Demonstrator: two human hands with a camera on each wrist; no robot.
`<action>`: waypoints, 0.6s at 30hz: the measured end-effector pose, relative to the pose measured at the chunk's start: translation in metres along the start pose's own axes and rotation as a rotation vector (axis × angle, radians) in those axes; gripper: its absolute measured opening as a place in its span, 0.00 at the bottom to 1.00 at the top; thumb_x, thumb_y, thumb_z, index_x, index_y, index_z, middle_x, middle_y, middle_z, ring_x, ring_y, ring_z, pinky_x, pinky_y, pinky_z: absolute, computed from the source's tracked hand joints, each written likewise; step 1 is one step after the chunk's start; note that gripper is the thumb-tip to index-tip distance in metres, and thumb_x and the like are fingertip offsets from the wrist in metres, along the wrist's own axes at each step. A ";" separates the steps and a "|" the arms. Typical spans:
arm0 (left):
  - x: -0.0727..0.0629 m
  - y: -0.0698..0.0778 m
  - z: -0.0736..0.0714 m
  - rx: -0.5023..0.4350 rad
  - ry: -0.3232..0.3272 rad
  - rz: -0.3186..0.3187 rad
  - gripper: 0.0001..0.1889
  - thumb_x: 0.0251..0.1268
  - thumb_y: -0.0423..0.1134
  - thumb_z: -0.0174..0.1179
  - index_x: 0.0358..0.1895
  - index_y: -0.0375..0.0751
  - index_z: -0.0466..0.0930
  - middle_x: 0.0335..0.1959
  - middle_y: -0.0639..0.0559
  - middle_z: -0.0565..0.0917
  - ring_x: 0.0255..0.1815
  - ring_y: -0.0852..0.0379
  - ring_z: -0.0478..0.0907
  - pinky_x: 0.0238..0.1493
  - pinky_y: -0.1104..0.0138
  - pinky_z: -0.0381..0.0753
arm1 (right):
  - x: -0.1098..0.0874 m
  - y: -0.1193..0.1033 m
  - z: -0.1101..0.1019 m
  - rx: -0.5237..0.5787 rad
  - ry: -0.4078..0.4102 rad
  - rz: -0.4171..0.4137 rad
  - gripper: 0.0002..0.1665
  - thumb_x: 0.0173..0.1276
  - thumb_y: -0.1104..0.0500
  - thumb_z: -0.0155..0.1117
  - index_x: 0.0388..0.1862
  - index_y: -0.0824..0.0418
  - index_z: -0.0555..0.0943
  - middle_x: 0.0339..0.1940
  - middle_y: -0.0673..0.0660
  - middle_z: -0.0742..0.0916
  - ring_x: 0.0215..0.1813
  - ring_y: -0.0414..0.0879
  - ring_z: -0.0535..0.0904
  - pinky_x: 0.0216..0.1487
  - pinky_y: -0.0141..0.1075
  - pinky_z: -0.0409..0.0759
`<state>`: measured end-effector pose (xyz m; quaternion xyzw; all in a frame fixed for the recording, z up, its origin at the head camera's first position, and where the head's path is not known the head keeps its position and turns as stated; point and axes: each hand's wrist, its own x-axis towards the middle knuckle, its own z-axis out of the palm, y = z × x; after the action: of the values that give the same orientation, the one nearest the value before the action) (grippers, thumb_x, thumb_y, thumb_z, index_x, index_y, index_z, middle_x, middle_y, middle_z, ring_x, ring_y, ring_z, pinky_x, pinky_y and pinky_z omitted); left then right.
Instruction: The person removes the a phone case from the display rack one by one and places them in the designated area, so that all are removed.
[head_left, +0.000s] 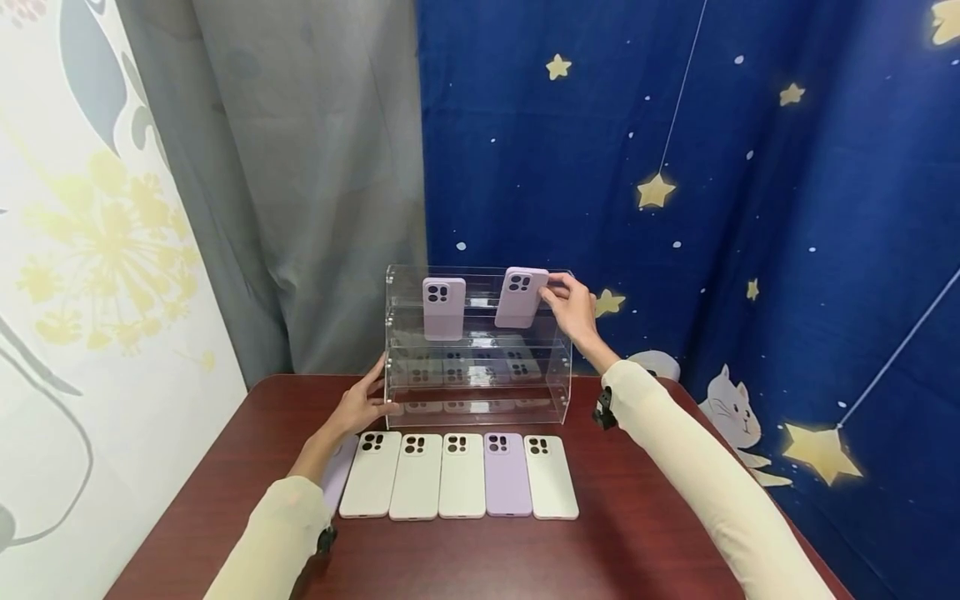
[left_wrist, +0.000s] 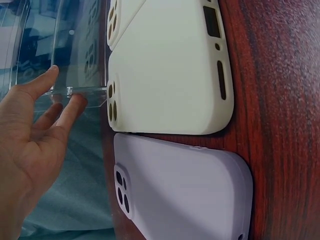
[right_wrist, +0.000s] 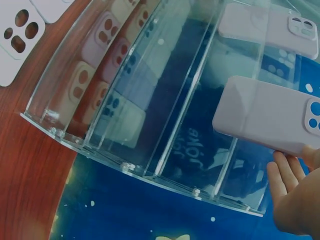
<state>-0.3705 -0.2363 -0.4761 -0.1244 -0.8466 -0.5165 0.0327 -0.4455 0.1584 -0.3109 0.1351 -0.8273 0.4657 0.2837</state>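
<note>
Head view: the left hand (head_left: 358, 406) is laid with straight fingers against the clear acrylic three-tier display stand (head_left: 477, 392), apparently to steady it on the dark red tabletop (head_left: 600, 542). A row of cream and lilac phone cases (head_left: 457, 475) is lined up before it. On the top tier a lilac silicone phone case (head_left: 521, 297) is pinched at its edge by the right hand (head_left: 572, 307), tilted beside another upright lilac case (head_left: 443, 307), seemingly for display.

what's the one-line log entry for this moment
right hand: holds lilac case at rack top | left hand: on rack edge

The phone cases (head_left: 457, 475) are cream and light purple. The rack (head_left: 477, 375) is see-through. The worktop (head_left: 615, 542) is dark red-brown. The curtain (head_left: 750, 167) is blue with yellow stars.
</note>
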 end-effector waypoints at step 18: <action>-0.001 0.001 -0.002 -0.016 -0.007 0.000 0.57 0.68 0.25 0.68 0.86 0.60 0.37 0.84 0.29 0.45 0.70 0.26 0.70 0.60 0.46 0.82 | 0.000 -0.023 -0.025 0.033 -0.013 -0.064 0.18 0.72 0.59 0.72 0.58 0.63 0.85 0.52 0.65 0.90 0.53 0.55 0.89 0.54 0.45 0.87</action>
<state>-0.3698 -0.2377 -0.4744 -0.1264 -0.8425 -0.5229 0.0284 -0.4254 0.1673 -0.2846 0.1696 -0.8165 0.4692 0.2907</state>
